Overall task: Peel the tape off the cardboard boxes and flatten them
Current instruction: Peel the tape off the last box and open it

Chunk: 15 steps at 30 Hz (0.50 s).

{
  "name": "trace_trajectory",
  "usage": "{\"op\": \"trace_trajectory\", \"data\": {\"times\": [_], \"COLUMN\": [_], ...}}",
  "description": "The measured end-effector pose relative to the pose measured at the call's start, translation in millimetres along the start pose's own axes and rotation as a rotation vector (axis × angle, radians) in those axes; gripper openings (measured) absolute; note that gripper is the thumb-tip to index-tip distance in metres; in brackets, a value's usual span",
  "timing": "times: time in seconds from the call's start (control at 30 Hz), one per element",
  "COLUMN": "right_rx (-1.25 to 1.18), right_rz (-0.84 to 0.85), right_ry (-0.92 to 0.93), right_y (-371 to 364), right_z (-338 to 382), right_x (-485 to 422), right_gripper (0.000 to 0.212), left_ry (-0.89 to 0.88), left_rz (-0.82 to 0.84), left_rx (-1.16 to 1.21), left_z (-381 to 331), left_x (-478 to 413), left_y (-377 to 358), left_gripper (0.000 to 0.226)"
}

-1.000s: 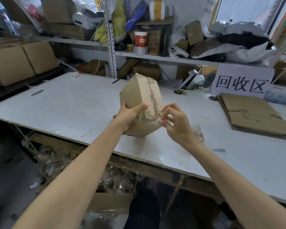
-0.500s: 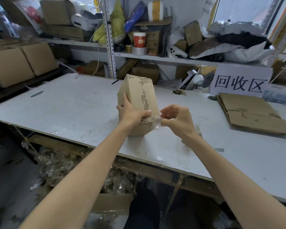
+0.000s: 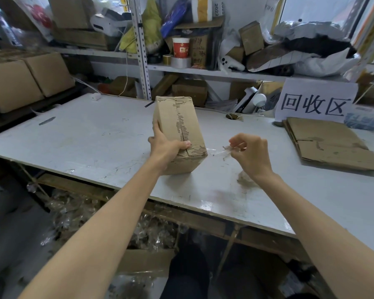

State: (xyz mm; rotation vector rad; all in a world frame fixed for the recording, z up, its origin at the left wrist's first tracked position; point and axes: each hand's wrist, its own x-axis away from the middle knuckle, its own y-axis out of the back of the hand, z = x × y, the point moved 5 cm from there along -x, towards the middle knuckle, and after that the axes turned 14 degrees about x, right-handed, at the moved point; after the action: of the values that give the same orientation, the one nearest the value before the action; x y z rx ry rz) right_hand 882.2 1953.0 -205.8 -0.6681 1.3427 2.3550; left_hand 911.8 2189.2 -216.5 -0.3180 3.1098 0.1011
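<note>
Gripping the cardboard box (image 3: 177, 130) low on its near end, the left hand (image 3: 166, 147) has its thumb laid across the top face and its fingers wrapped round the left side, bracing the box against the table (image 3: 84, 143) about midway between the near and far edges. The box rests on its near lower end and tilts up. Its long axis runs away from the person, and the far end points toward the shelving beyond the far edge. The centre seam, marked by torn dark streaks, follows that same axis on the upturned face. To the right and clear of the box, the right hand (image 3: 251, 154) pinches a thin strip of clear tape (image 3: 216, 152) between thumb and fingertips. The strip stretches from the box's near right corner to that pinch, crosswise to the long axis and roughly in line with the table's near edge. The right hand is the one to pull, probably further right and away from the corner, while the left holds the box against the tug. Just beside the right wrist lies a crumpled wad of tape (image 3: 245, 180), and flattened cardboard (image 3: 330, 145) lies toward the far right corner
</note>
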Motion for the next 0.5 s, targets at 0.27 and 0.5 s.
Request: {"op": "trace_trajectory", "data": {"times": [0.27,0.5], "right_rx": [0.332,0.334], "right_rz": [-0.244,0.217], "right_ry": [0.053,0.111], "right_y": [37,8], "right_z": [-37,-45], "right_x": [10,26], "right_gripper": [0.024,0.024], "left_ry": [-0.023,-0.098], "left_rz": [0.079,0.160], "left_rx": [0.083,0.038], "left_z": [6,-1], "left_x": [-3,8], "left_y": [-6,-31], "left_gripper": [0.100,0.101]}}
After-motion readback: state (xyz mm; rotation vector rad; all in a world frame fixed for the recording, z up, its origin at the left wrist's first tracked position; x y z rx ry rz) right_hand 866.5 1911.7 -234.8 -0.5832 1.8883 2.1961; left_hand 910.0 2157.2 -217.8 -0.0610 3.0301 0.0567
